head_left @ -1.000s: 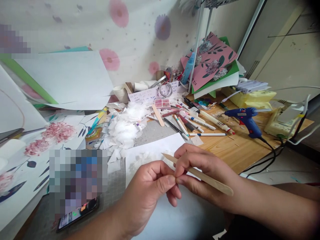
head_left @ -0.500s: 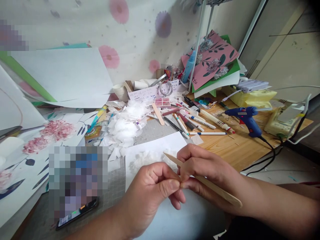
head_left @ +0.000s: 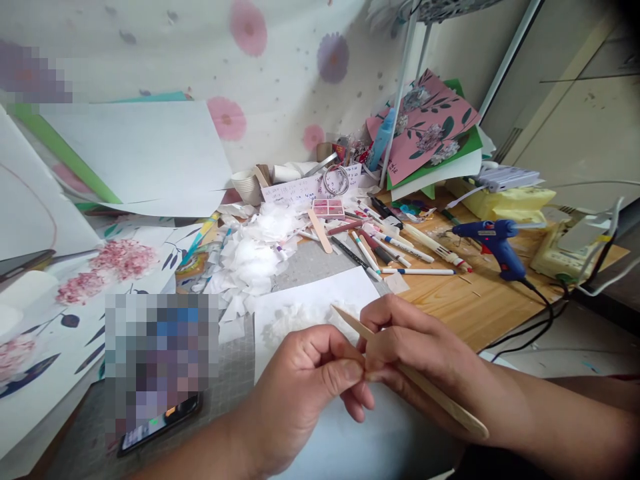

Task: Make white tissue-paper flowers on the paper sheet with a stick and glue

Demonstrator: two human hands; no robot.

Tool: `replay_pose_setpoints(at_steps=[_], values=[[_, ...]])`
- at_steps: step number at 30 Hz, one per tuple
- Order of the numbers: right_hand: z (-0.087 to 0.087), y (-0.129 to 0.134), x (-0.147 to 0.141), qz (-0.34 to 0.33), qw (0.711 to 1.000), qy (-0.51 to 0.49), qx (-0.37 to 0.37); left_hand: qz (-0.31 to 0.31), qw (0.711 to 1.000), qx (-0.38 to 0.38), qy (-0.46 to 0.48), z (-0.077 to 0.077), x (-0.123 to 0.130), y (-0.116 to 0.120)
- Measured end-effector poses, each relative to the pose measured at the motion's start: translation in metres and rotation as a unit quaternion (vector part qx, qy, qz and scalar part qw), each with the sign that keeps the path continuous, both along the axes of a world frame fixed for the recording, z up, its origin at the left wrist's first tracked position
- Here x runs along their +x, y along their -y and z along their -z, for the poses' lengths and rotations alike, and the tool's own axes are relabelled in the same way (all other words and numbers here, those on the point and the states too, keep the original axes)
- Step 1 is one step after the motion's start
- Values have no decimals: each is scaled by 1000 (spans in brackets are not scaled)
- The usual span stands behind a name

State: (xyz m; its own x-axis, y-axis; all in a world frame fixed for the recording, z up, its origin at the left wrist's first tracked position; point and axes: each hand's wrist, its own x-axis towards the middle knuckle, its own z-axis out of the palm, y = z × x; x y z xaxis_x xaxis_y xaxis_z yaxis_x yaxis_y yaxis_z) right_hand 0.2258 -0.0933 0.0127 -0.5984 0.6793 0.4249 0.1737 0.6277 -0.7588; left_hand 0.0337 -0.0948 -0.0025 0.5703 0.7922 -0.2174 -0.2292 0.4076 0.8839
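Wooden stick, gripped by the right hand, might snag tissue if tipped; left hand pinches, any contents hidden.

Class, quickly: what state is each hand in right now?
Left hand: closed in a pinch; whether it holds anything cannot be told.
Right hand: closed, holding the wooden stick.

The left hand and right hand meet at the fingertips, the right holding a wooden stick (tip toward ten o'clock); a glue gun lies at their two o'clock.
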Motion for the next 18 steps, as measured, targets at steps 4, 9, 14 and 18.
replay_pose_setpoints(at_steps=[4,9,14,18], values=[[4,2,-1,31,999,-2,8,4,1000,-3,21,-4,0,0],[2,4,2,46,999,-29,2,1,999,21,32,-7,-2,2],[-6,2,6,55,998,-38,20,-18,998,5,62,-8,0,1],[-24,7,7,29,999,-35,4,-43,996,-20,81,-10,3,0]])
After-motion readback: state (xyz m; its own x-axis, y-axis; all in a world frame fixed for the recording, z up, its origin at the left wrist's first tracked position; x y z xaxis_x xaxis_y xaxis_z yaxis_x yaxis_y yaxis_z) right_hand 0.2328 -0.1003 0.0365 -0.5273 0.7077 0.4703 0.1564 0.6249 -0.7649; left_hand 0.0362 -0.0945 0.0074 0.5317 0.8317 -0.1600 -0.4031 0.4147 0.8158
